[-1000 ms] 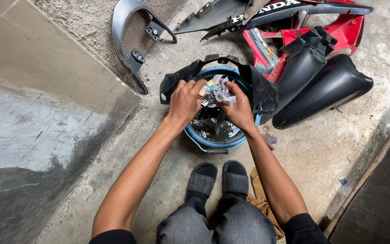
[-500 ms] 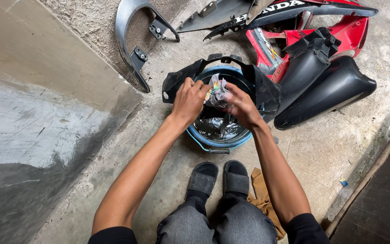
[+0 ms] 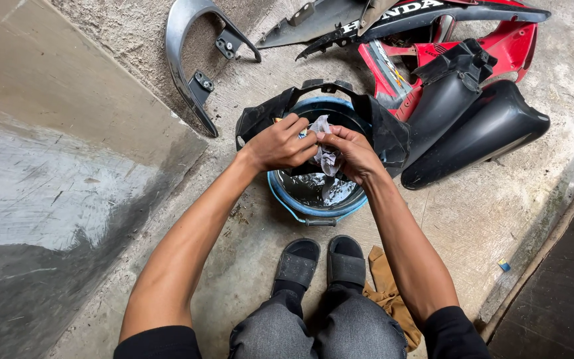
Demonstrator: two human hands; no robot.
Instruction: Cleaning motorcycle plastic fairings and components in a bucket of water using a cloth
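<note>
Both hands have drawn closer together over the bucket since the earlier frames, and the crumpled rag now sits pinched between them rather than spread. Nearest the camera, grey trousers (image 3: pixel 320 326) and two black sandals (image 3: pixel 321 260) rest on the concrete floor (image 3: pixel 486 219), with a tan cloth (image 3: pixel 388 292) lying just beside the right foot. Beyond the feet stands a blue bucket (image 3: pixel 313 209) holding dark water. Above its opening the left hand (image 3: pixel 280 143) is curled, fingers closed on the upper edge of the pale grey rag (image 3: pixel 327 151), while the right hand (image 3: pixel 355 154) grips the same rag from the other side; the cloth hangs bunched between them. A black plastic fairing panel (image 3: pixel 380 129) lies across the far rim of the bucket, partly hidden by the hands. Farther off, to the left, a silver curved grab rail (image 3: pixel 187 60) lies on the floor. To the right, glossy black panels (image 3: pixel 479 129) and red motorcycle bodywork (image 3: pixel 519 40) are piled together, touching each other.
</note>
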